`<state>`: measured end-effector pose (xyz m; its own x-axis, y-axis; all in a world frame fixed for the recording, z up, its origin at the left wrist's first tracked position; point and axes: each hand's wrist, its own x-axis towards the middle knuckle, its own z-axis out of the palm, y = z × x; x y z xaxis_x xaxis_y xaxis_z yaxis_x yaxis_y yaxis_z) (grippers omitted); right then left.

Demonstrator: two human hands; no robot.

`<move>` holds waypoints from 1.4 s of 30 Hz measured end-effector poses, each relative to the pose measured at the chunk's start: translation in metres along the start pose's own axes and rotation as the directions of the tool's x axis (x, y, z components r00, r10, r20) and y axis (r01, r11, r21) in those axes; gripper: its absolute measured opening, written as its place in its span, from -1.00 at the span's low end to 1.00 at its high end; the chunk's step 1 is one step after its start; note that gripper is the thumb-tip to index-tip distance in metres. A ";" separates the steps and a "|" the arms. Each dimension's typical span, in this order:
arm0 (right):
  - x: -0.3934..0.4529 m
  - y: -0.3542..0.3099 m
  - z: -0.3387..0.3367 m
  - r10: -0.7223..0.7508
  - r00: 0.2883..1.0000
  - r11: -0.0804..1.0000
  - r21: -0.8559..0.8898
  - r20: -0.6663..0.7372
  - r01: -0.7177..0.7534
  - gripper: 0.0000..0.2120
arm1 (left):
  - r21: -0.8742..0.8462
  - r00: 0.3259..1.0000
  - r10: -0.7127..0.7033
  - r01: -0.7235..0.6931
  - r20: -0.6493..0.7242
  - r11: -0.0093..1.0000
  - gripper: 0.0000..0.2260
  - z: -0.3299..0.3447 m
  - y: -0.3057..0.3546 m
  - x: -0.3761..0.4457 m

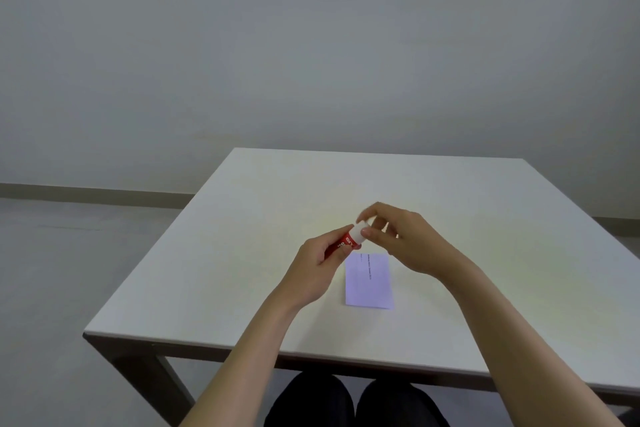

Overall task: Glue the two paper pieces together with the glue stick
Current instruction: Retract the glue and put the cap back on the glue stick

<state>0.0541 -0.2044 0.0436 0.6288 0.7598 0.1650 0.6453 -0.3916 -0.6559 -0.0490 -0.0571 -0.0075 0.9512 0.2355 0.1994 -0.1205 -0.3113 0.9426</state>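
Fingers (367, 230) of the right hand (401, 239) pinch the white cap end of the glue stick (349, 240), while the left hand (313, 265) is wrapped around its red barrel, both held above the counter (242, 253). I'd say the job is at its start: the cap looks on. Only one pale paper piece (369, 282) shows, flat beneath the hands; I cannot spot the second. Gluing and pressing remain.

Illegible print on glue stick (349, 241), paper (369, 280)
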 end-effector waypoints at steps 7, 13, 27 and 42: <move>0.008 -0.007 0.012 0.184 0.949 0.927 -0.275 -0.255 -0.254 -0.39 | 0.050 0.996 0.008 -0.004 -0.084 0.999 -0.67 0.004 -0.004 0.011; -0.012 0.001 0.024 0.239 0.956 0.968 -0.031 -0.169 -0.247 -0.57 | -0.029 0.916 -0.064 0.058 -0.396 0.998 -0.88 -0.018 -0.007 0.046; -0.045 0.015 0.035 0.252 0.963 0.967 0.002 0.094 -0.254 -0.71 | 0.107 0.878 -0.182 0.254 -0.443 0.961 -0.93 -0.015 -0.038 0.062; -0.051 0.005 0.045 0.183 0.957 0.980 0.033 0.224 -0.195 -0.72 | 0.214 0.903 -0.217 0.310 -0.370 0.926 -0.82 -0.022 -0.050 0.052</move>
<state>0.0052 -0.2215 -0.0014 0.6225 0.7723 -0.1271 0.4958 -0.5148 -0.6994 0.0005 -0.0088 -0.0381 0.7803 0.6210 0.0746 0.2440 -0.4120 0.8779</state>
